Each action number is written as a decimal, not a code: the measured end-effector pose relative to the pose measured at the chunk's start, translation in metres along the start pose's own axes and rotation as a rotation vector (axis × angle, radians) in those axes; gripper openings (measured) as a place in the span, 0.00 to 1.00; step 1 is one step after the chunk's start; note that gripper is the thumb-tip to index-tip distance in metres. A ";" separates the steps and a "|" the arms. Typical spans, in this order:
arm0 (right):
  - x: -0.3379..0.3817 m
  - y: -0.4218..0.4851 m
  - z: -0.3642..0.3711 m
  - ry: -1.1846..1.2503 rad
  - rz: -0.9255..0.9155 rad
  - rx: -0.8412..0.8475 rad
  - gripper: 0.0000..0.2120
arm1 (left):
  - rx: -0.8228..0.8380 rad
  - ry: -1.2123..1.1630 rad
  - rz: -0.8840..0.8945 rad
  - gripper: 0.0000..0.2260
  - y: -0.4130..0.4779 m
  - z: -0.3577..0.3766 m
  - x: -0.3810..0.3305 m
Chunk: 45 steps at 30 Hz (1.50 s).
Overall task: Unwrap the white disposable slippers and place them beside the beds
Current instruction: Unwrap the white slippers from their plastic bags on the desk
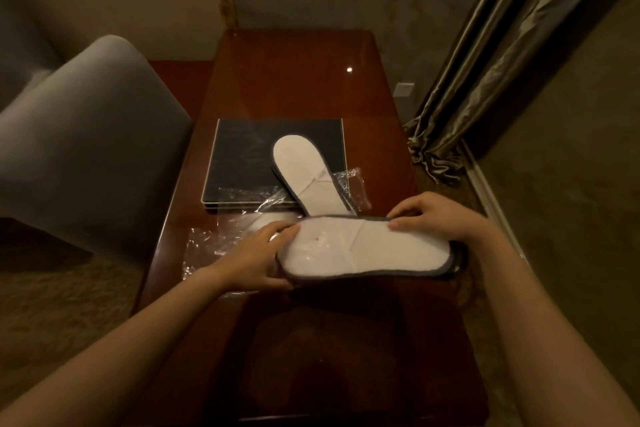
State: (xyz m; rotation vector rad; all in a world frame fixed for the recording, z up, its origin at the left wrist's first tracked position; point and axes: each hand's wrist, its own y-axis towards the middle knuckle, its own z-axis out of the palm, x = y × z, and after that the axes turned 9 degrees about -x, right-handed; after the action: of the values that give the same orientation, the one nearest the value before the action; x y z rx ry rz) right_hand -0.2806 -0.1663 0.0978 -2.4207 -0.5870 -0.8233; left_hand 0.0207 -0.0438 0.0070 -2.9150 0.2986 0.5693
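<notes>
A white slipper with grey trim [367,248] lies sideways just above the wooden table [294,80], held at both ends. My left hand [258,258] grips its left end and my right hand [438,217] pinches its far edge at the right. A second white slipper [304,175] rests flat behind it, partly on a dark mat, with its toe end in a clear plastic wrapper [349,184]. Another crumpled clear wrapper [221,239] lies on the table under my left hand.
A dark rectangular mat [242,156] lies on the table's middle. A grey armchair [86,135] stands close at the left. Curtains [485,80] hang at the right, down to the carpeted floor. A wall is directly behind the table.
</notes>
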 end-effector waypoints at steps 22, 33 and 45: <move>-0.052 0.050 0.041 0.711 0.448 -0.634 0.14 | 0.650 0.517 -0.081 0.55 0.042 -0.004 -0.017; -0.063 0.051 0.039 0.712 0.409 -0.680 0.15 | 0.657 0.182 -0.422 0.57 0.031 0.021 -0.045; -0.066 0.050 0.039 0.770 0.392 -0.711 0.16 | -0.434 -0.911 -1.296 0.40 0.157 0.009 -0.060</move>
State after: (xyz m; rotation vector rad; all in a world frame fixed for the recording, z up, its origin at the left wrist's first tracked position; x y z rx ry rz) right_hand -0.2843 -0.1974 0.0119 -2.3475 0.5428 -1.8498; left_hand -0.0719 -0.1845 0.0040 -2.0493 -1.7519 1.5526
